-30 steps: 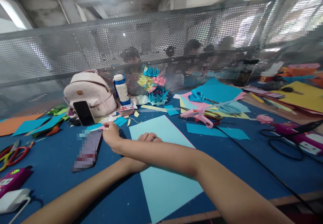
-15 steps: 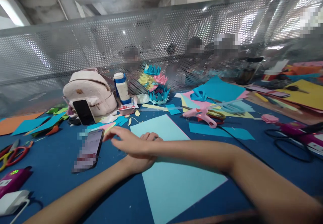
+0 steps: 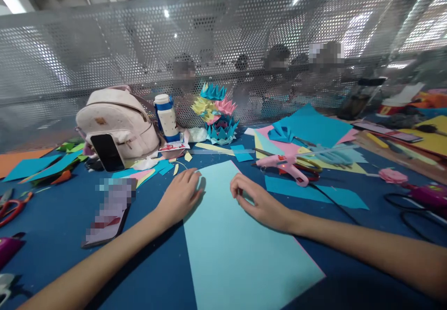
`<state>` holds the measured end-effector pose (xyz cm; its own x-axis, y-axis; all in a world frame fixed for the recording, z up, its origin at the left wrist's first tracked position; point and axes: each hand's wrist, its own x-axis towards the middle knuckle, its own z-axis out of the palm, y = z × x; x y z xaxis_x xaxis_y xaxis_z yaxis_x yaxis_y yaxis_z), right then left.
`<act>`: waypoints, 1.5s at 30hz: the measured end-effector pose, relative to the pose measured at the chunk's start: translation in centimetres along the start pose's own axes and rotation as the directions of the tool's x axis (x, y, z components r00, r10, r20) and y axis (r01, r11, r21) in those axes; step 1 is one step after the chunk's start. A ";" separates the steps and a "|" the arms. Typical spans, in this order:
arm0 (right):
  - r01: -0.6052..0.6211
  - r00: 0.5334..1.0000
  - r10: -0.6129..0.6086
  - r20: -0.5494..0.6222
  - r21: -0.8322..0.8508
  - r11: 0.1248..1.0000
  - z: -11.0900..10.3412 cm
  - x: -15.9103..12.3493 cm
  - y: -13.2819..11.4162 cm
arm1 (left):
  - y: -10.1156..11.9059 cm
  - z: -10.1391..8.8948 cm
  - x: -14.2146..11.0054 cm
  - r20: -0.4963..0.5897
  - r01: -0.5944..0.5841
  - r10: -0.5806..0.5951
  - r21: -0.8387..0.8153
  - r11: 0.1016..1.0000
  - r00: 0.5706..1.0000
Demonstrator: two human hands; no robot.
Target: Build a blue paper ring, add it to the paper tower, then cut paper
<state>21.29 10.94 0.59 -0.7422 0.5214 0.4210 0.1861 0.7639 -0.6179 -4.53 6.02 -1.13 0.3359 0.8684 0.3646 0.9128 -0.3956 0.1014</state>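
Observation:
A pale blue sheet of paper (image 3: 237, 259) lies on the blue tabletop in front of me, with a thin pink edge along its right side. My left hand (image 3: 181, 193) rests over its upper left edge, palm down, fingers bent a little and the thumb apart; it grips nothing. Over the upper right part of the sheet, my right hand (image 3: 260, 203) is turned on its side with its fingers curled in. No object shows inside that curl. A pink glue gun (image 3: 284, 165) lies beyond my right hand, its cord trailing right.
A phone (image 3: 113, 214) lies left of my left hand. Behind it stand a pale backpack (image 3: 117, 119) with another phone (image 3: 107, 152) against it, a bottle (image 3: 166, 119) and folded paper flowers (image 3: 220, 131). Scissors (image 3: 12, 207) lie far left; blue paper (image 3: 310, 126) lies back right.
My forearms were crossed over the sheet; now they are apart. The right hand has moved right, the left hand up and left onto the sheet's edge. The view has shifted slightly.

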 end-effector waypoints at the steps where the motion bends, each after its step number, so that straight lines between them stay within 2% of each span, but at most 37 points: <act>1: -0.011 1.000 0.011 0.011 0.017 1.000 0.0 -0.1 0.1 | -0.4 0.4 -0.1 0.001 0.029 -0.029 0.028 0.999 1.000; 5: -0.017 0.996 0.012 0.090 0.047 0.999 -0.2 -0.3 0.2 | -1.1 1.2 -0.3 0.045 0.080 -0.083 0.070 0.994 0.995; 9: -0.014 0.992 0.007 0.128 0.060 0.998 -0.2 -0.3 0.2 | -0.9 1.0 0.0 0.058 0.075 -0.078 0.059 0.995 0.995; 18: -0.070 0.992 0.058 0.110 0.115 0.991 -0.1 0.1 0.4 | -1.2 0.6 0.6 0.066 0.060 -0.056 -0.067 0.996 0.996; 24: -0.019 0.993 0.007 0.115 0.103 0.994 -0.1 -0.3 0.1 | -0.5 0.7 0.2 0.036 0.086 -0.088 0.048 0.995 0.995; 28: -0.018 0.992 0.007 0.122 0.084 0.996 -0.1 -0.5 0.0 | -0.1 0.4 -0.5 0.032 0.095 -0.097 0.058 0.994 0.995; 34: -0.002 0.993 -0.006 0.122 0.071 0.998 -0.2 -0.4 -0.4 | -0.6 0.5 -0.9 0.051 0.058 -0.057 -0.025 0.998 0.997; 38: 0.006 0.993 -0.015 0.118 0.074 0.997 -0.2 -0.4 -0.6 | -0.9 0.7 -0.9 0.047 0.078 -0.076 -0.048 0.996 0.996; 45: 0.024 0.994 -0.036 0.103 0.117 0.993 0.1 -0.6 0.5 | -1.5 1.1 -0.4 -0.013 0.047 -0.048 -0.113 0.993 0.999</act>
<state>21.73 10.96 -0.02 -0.8107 0.4514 0.3727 0.0915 0.7265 -0.6810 -5.81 6.55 -2.42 0.2882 0.8825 0.3716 0.8955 -0.3859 0.2218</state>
